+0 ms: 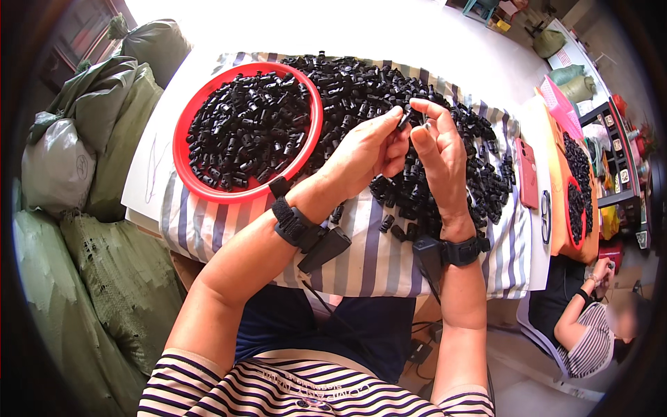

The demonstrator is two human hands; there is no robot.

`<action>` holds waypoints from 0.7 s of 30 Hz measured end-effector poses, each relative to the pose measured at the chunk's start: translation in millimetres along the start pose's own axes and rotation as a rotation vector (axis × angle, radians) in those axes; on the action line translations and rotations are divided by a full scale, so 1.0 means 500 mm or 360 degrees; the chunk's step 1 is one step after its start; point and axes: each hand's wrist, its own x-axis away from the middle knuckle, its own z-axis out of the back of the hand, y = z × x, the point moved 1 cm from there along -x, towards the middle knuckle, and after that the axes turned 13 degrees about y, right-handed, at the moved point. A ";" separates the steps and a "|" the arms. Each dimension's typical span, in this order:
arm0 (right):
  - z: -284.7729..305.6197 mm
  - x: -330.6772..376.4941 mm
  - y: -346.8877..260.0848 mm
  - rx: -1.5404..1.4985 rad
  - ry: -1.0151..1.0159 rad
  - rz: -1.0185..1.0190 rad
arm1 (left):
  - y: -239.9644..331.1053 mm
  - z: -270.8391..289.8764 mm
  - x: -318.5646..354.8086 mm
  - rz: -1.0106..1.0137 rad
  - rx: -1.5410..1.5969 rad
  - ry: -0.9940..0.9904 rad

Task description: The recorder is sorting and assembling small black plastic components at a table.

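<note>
I see both hands raised over the loose heap of black plastic clips (445, 160): left hand (365, 149) and right hand (438, 153) pinch one small black plastic clip (405, 119) between fingertips, likely for fitting. Red round plastic basin (182, 167) sits left, within reach.

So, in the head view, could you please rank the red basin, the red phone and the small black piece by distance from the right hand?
From the right hand:
1. Small black piece, pinched at its fingertips.
2. Red phone, to its right.
3. Red basin, far left.

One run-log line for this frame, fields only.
left hand: pinching small black plastic part | right hand: fingertips on same part | red basin: black parts inside | loose pile: on striped cloth
</note>
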 end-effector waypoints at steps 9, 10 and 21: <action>-0.024 0.012 -0.030 0.0589 -0.0040 0.0294 | -0.010 0.022 -0.011 -0.0048 0.0066 0.0058; -0.024 0.012 -0.029 0.0617 -0.0014 0.0370 | -0.010 0.021 -0.011 -0.0073 0.0008 0.0104; -0.016 0.011 -0.039 0.0662 0.0017 0.0294 | -0.009 0.006 -0.005 -0.0166 -0.0167 0.0201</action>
